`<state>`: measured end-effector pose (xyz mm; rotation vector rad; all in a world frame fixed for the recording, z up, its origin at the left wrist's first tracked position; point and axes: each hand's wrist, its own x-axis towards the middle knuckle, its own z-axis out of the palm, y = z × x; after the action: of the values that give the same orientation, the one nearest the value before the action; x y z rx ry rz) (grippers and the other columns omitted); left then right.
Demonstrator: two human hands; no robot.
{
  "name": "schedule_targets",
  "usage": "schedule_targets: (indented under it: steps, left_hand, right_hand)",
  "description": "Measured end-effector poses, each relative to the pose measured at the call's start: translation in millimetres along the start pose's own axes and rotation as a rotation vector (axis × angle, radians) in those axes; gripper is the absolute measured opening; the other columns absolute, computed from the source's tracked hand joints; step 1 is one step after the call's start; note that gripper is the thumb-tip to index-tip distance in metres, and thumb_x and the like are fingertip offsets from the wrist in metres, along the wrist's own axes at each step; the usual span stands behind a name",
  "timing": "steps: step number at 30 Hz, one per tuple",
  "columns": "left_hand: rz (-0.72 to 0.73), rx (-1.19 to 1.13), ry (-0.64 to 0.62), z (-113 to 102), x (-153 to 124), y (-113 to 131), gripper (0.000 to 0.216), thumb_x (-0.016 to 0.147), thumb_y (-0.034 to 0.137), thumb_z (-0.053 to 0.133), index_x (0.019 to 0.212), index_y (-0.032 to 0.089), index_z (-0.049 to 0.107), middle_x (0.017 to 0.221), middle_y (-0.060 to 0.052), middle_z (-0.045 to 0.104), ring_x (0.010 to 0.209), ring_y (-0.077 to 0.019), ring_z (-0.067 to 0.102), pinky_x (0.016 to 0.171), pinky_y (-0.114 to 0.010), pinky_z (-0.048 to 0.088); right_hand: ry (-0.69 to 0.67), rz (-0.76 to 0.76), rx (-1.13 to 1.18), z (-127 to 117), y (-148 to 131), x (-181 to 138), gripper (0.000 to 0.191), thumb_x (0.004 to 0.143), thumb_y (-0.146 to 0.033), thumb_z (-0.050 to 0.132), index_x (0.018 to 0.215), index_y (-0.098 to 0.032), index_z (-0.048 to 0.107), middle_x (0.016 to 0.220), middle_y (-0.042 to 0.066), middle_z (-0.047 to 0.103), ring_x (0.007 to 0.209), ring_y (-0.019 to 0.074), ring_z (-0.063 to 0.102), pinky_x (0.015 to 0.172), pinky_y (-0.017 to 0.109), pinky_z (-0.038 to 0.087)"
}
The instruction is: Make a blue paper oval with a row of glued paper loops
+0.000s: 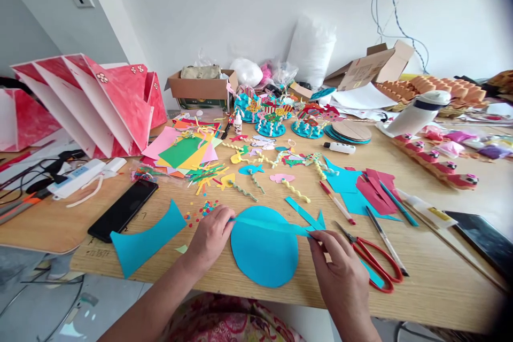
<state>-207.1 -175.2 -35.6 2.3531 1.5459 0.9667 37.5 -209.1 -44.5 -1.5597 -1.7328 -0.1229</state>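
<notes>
A narrow blue paper strip (272,225) stretches between my two hands above a blue paper disc (264,256). My left hand (212,232) pinches its left end, and my right hand (336,262) pinches the other end. The disc lies flat near the table's front edge. Red-handled scissors (371,259) rest just right of my right hand, partly over a blue paper scrap (372,273). Left of my left hand lies a curved blue offcut (148,240). More blue strip pieces (306,214) lie behind the right end of the strip.
A black phone (124,208) lies at left, near a power strip (76,179). Coloured paper sheets (180,149), twisted paper pieces and finished blue-based crafts (270,125) spread behind. Pens (387,240) lie at right. A red-painted folded structure (116,107) stands back left.
</notes>
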Motion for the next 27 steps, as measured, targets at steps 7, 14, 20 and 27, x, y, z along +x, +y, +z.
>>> schedule_targets:
  steps: [7, 14, 20, 27]
  left_hand:
    - [0.095, 0.171, 0.158, -6, -2, 0, 0.017, 0.083, 0.012, 0.048, 0.08, 0.02, 0.063, 0.084, -0.005, 0.057, 0.082, -0.0182, 0.056, 0.076, -0.032, 0.047]
    - [0.018, 0.098, 0.093, 5, -4, -1, 0.018, 0.083, 0.007, 0.042, 0.076, 0.019, 0.053, 0.073, -0.001, 0.056, 0.069, -0.0144, 0.056, 0.063, -0.025, 0.045]
    - [-0.072, 0.123, -0.047, 6, -2, 5, 0.017, 0.077, 0.005, 0.045, 0.069, 0.02, 0.046, 0.073, 0.0, 0.054, 0.069, -0.0148, 0.052, 0.062, -0.026, 0.041]
    - [-0.101, 0.158, -0.108, 11, -1, 8, 0.015, 0.078, 0.009, 0.05, 0.069, 0.02, 0.047, 0.07, 0.001, 0.054, 0.067, -0.0159, 0.051, 0.062, -0.027, 0.038]
  right_hand:
    - [-0.022, 0.046, -0.01, 1, -2, 2, 0.026, 0.086, -0.033, 0.045, 0.078, -0.02, 0.066, 0.071, 0.004, 0.058, 0.06, 0.0145, 0.055, 0.051, 0.024, 0.039]
    - [-0.078, 0.048, 0.027, 12, -2, -1, 0.025, 0.088, -0.031, 0.041, 0.077, -0.02, 0.061, 0.077, 0.004, 0.063, 0.067, 0.0157, 0.061, 0.057, 0.024, 0.044]
    - [-0.143, 0.045, -0.005, 21, -1, -4, 0.026, 0.089, -0.03, 0.04, 0.08, -0.02, 0.062, 0.083, 0.004, 0.065, 0.07, 0.0162, 0.061, 0.055, 0.024, 0.042]
    - [-0.183, 0.042, -0.06, 25, -2, -3, 0.028, 0.089, -0.03, 0.037, 0.079, -0.02, 0.062, 0.079, 0.004, 0.064, 0.071, 0.0171, 0.058, 0.06, 0.026, 0.04]
